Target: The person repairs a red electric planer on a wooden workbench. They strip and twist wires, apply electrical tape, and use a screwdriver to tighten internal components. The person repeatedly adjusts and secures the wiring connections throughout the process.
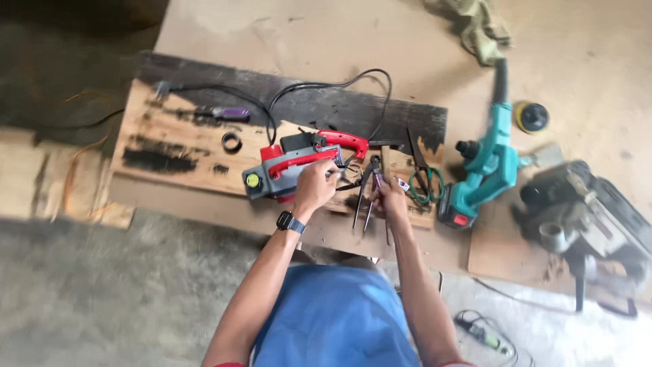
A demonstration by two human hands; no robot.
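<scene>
The left hand (316, 185), a black watch on its wrist, is clenched on the rear of a red-and-grey electric hand planer (299, 163) lying on a scorched wooden board (170, 146). At the planer's three o'clock, the right hand (389, 197) grasps a small thin tool, too blurred to identify, beside black-handled pliers (367, 187). Green-handled scissors (422, 173) lie just beyond, a teal cordless power tool (485, 166) further at three o'clock.
</scene>
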